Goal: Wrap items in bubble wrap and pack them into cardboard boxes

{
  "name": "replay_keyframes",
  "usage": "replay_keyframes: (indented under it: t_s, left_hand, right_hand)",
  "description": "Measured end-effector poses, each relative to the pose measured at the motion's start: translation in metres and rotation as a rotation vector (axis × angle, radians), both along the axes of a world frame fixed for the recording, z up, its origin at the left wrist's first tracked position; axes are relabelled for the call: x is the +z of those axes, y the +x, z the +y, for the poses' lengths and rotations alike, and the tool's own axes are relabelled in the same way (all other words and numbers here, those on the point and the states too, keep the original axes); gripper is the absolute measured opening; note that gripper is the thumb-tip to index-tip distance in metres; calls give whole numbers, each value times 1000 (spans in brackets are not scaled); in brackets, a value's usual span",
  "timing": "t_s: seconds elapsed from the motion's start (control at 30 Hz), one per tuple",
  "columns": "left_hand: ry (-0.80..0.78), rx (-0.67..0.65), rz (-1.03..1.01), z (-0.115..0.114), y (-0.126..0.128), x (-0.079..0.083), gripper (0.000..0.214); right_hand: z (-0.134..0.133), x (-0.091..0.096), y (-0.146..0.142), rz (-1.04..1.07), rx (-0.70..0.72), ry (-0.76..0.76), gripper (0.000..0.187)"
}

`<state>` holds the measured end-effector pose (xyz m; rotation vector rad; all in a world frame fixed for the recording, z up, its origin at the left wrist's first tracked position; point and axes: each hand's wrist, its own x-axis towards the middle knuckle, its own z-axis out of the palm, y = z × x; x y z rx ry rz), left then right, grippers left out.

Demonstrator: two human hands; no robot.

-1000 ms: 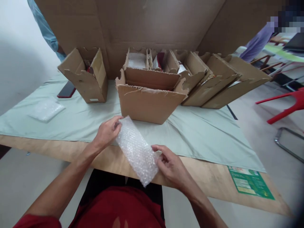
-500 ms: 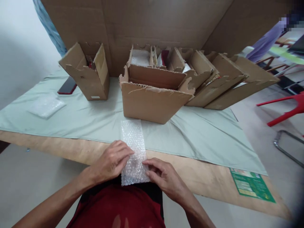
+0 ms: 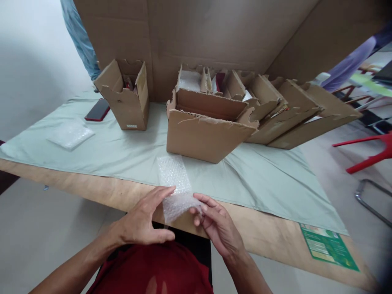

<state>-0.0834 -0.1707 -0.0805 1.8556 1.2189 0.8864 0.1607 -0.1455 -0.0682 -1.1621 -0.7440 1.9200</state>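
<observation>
We pinch the bubble wrap (image 3: 175, 174) by its lifted near part in our right hand (image 3: 219, 224), its far end lying beyond our hands on the cloth (image 3: 260, 179), likely for support. Our left hand (image 3: 142, 220) gapes wide beside it, gripping nothing

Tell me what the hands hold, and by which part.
The right hand pinches the bubble wrap at its near end's right side; the left hand, open, grips nothing.

The head camera is looking forward and down, close over the table (image 3: 269, 233), seemingly blurring at far right.
</observation>
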Motion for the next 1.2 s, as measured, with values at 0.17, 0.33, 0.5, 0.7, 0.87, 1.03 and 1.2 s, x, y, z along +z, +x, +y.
replay_keyframes:
  t_s: [0.17, 0.33, 0.5, 0.7, 0.87, 1.03, 1.2]
  left_hand:
    - [-62, 305, -95, -1, 17, -8, 32]
    - [-208, 333, -173, 6, 18, -9, 37]
    - [-117, 336, -93, 12, 21, -11, 38]
    - [271, 455, 213, 18, 21, -21, 36]
    - [229, 416, 242, 20, 19, -23, 39]
    - [212, 426, 287, 18, 16, -22, 41]
    - [410, 378, 314, 6, 6, -6, 49]
  right_hand:
    - [-3, -3, -1, -118, 108, 140, 34]
    - [7, -6, 5, -578, 133, 590, 16]
    - [27, -6, -2, -734, 195, 794, 13]
    - [28, -18, -9, -1091, 188, 1042, 9]
    - [16, -14, -2, -1165, 240, 1347, 27]
    - [23, -19, -11, -1203, 485, 1503, 34]
    - [33, -16, -18, -1082, 454, 1473, 28]
